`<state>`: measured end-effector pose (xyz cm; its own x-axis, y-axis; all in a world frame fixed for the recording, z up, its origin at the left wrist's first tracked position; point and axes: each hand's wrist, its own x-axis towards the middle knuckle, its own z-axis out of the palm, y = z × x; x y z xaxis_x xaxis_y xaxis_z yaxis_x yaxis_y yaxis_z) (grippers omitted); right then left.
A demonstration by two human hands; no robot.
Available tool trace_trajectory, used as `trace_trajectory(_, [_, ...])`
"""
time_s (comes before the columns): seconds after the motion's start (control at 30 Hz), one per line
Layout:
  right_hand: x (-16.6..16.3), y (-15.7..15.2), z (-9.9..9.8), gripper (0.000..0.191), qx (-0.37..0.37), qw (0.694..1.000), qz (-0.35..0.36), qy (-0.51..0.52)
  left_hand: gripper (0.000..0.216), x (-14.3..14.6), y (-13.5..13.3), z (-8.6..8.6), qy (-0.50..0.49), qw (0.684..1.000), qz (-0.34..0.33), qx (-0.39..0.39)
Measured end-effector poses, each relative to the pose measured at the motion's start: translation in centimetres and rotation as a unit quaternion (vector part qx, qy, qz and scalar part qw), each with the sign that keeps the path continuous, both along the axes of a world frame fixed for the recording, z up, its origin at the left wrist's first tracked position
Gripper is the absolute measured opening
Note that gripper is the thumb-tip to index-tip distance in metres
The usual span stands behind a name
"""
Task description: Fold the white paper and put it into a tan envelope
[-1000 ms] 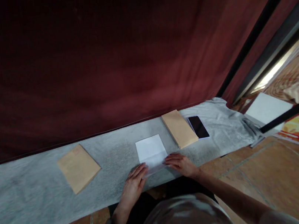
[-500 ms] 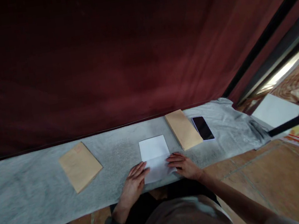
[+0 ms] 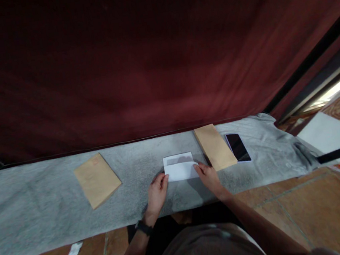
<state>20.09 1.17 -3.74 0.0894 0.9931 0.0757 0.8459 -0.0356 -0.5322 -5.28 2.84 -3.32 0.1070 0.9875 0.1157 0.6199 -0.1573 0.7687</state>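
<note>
Grip narrow, the left hand (image 3: 158, 192) and right hand (image 3: 208, 178) pinch a white rectangular paper sheet (image 3: 181, 172), its previously flat near part now folded forward, seemingly uncreased.

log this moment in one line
left hand: holds white paper, left edge | right hand: holds right edge | paper: part-folded | phone: on grey cloth

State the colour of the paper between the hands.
The paper is white, clearest in the head view.
</note>
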Motion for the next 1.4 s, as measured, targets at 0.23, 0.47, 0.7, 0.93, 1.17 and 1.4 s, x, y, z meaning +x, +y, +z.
trace_trajectory(0.23, [-0.8, 2.5, 1.0, 0.044, -0.044, 0.994, -0.029, -0.092, 0.032, -0.3, 0.9, -0.2, -0.050, 0.997, -0.026, -0.050])
trace_trajectory(0.47, [-1.9, 4.2, 1.4, 0.045, -0.051, 0.987, -0.047, -0.147, 0.032, 0.5, 2.1, 0.3, -0.017, 0.995, 0.042, -0.090])
trace_trajectory(0.7, [-2.5, 5.2, 1.4, 0.044, -0.059, 0.983, -0.022, -0.173, 0.027, 2.0, 2.5, 2.4, 0.147, 0.974, 0.090, -0.144])
trace_trajectory(0.93, [-2.5, 5.8, 1.1, 0.041, -0.045, 0.984, -0.034, -0.167, 0.033, 2.9, 3.0, 3.7, 0.227, 0.953, 0.101, -0.175])
trace_trajectory(1.17, [-2.9, 5.3, 0.9, 0.042, 0.037, 0.989, -0.040, -0.140, 0.032, 3.1, 3.6, 4.1, 0.235, 0.948, 0.104, -0.187])
trace_trajectory(1.4, [-4.5, 1.4, 0.2, 0.047, 0.130, 0.969, 0.191, -0.083, 0.030, 3.1, 4.0, 4.1, 0.226, 0.951, 0.099, -0.187])
